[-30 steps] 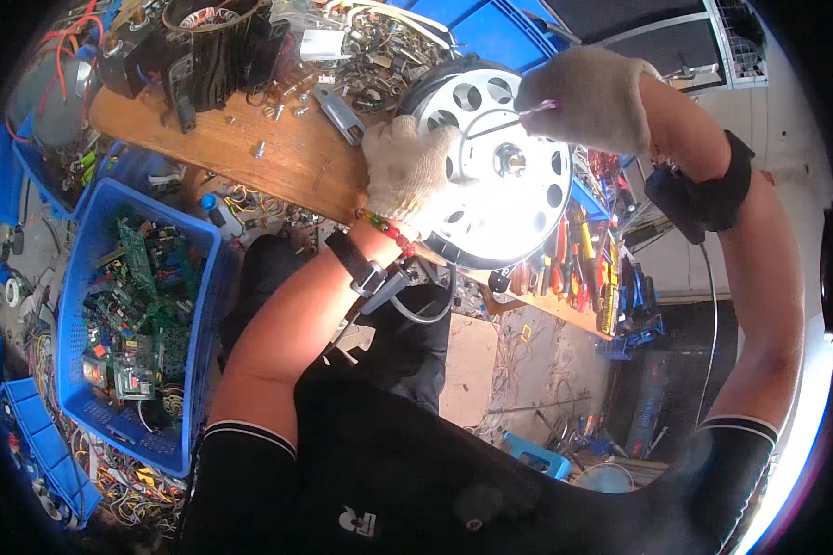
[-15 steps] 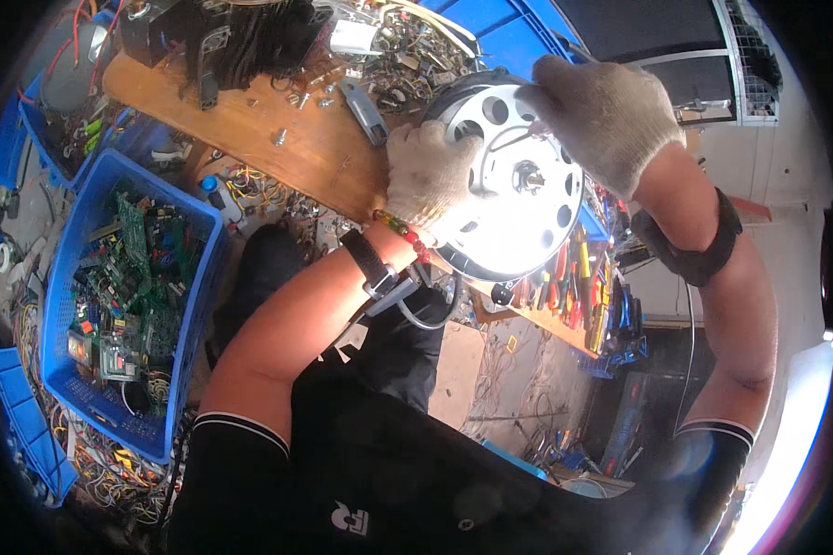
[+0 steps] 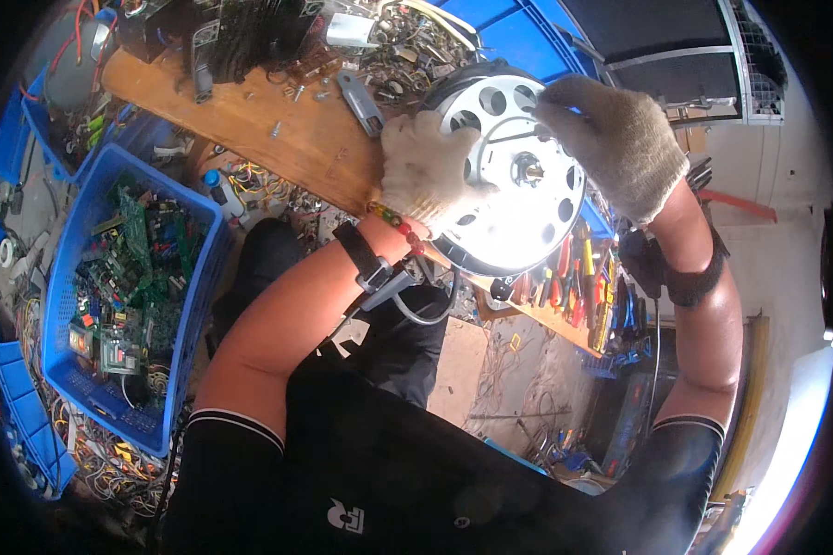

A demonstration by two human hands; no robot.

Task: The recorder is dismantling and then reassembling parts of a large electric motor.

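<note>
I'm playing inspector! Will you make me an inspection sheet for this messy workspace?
Surface: wooden workbench, loose screws on it.
Job's things: white perforated disc, glaring brightly; a thin dark strip crosses its face.
Clutter: blue basket of green circuit boards; hand tools along the bench.
Hands: left gloved hand lies on the disc's left side; right gloved hand is at its upper right, grip unclear.
Cables: grey cable loops below the disc; tangled wires beneath the basket.
Surroundings: pale wall at right.
</note>
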